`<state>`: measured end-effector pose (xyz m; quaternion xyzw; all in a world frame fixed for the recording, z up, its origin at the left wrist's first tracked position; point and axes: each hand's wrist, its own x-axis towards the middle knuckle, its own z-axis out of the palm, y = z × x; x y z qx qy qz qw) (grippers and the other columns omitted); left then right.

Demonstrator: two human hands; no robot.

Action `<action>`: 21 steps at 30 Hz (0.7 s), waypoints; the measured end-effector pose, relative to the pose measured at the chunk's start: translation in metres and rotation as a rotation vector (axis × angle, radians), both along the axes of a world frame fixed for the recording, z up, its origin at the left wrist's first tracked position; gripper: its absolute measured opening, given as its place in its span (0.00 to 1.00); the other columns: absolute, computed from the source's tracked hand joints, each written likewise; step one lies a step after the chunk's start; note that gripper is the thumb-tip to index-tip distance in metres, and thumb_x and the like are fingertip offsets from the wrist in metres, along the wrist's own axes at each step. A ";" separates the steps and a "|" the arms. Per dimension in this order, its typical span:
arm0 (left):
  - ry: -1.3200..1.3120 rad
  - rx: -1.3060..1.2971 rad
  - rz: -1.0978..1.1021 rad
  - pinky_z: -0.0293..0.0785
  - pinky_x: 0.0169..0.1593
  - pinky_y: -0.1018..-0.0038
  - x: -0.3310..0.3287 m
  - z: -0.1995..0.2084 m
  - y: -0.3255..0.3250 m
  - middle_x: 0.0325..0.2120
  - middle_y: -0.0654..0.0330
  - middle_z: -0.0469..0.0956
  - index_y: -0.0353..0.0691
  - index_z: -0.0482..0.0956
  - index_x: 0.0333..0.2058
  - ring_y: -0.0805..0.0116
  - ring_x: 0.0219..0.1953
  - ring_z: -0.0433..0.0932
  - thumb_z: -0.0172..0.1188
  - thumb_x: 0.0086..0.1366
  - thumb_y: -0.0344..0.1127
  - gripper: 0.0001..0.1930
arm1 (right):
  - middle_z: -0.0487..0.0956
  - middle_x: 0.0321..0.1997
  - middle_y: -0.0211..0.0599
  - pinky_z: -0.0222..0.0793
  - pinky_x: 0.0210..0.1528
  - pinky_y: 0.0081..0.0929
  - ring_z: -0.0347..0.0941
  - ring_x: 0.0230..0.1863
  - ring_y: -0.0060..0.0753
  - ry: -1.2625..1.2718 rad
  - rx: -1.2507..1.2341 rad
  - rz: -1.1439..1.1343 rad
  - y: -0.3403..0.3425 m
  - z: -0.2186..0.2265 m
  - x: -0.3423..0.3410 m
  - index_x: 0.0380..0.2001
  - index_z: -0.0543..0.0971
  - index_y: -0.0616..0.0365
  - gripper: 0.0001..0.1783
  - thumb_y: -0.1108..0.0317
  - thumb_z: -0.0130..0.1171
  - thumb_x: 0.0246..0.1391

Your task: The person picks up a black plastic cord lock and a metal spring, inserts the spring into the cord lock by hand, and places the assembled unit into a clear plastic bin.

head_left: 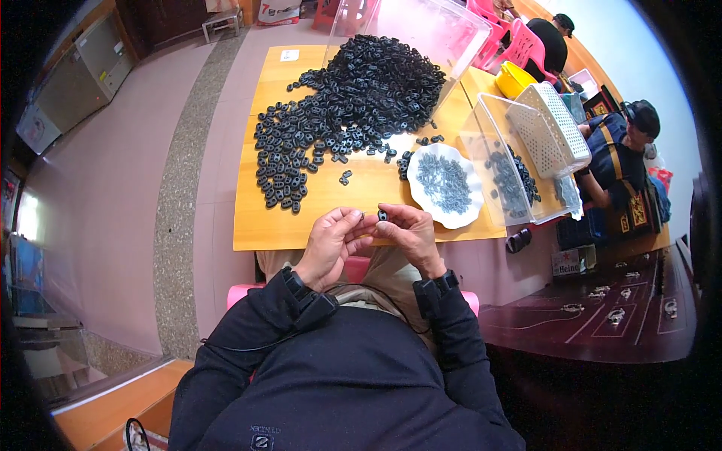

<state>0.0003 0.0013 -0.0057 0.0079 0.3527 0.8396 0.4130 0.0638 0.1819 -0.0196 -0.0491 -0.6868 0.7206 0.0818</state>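
One black piece [383, 215] in right hand [411, 234], lettered bag [278, 13], logo [262, 442]

Wooden table [342, 197] with black pieces [376, 90], white plate [453, 219], clear bin [489, 129]

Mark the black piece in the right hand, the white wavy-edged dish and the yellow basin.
Black piece [383, 216]: head view, on the middle of its visible face.
White dish [456, 221]: head view, on its bare lower rim.
Yellow basin [509, 82]: head view, on its side wall.
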 end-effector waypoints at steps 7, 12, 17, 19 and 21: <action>0.001 -0.013 0.010 0.78 0.45 0.73 -0.001 0.002 0.000 0.37 0.57 0.80 0.39 0.72 0.38 0.71 0.41 0.79 0.49 0.70 0.34 0.06 | 0.80 0.36 0.34 0.75 0.39 0.17 0.78 0.36 0.22 0.123 0.234 -0.084 -0.003 -0.004 -0.001 0.44 0.77 0.68 0.16 0.80 0.62 0.50; 0.008 -0.024 0.011 0.77 0.45 0.73 -0.001 0.003 -0.001 0.38 0.57 0.80 0.40 0.72 0.38 0.71 0.42 0.78 0.49 0.70 0.34 0.06 | 0.79 0.36 0.32 0.74 0.38 0.16 0.77 0.36 0.21 0.132 0.250 -0.073 -0.002 -0.002 0.000 0.41 0.78 0.67 0.13 0.81 0.62 0.50; 0.028 -0.024 0.008 0.77 0.45 0.73 -0.002 0.002 0.000 0.39 0.57 0.80 0.40 0.72 0.38 0.71 0.42 0.79 0.49 0.70 0.34 0.06 | 0.79 0.34 0.32 0.74 0.37 0.16 0.77 0.35 0.19 0.152 0.297 -0.063 -0.001 -0.001 0.000 0.39 0.78 0.67 0.10 0.79 0.61 0.52; 0.031 -0.030 0.006 0.78 0.45 0.73 -0.001 0.001 0.000 0.39 0.57 0.80 0.39 0.73 0.38 0.71 0.41 0.79 0.49 0.70 0.34 0.06 | 0.80 0.30 0.30 0.70 0.31 0.15 0.73 0.30 0.16 0.175 0.278 -0.079 -0.002 0.000 -0.001 0.36 0.81 0.64 0.08 0.75 0.63 0.52; 0.040 -0.030 0.007 0.78 0.45 0.73 0.000 -0.001 0.000 0.39 0.56 0.80 0.39 0.72 0.38 0.71 0.41 0.79 0.49 0.70 0.34 0.06 | 0.80 0.30 0.30 0.70 0.32 0.15 0.73 0.31 0.16 0.110 0.284 -0.085 -0.005 0.004 0.001 0.37 0.80 0.65 0.08 0.74 0.62 0.53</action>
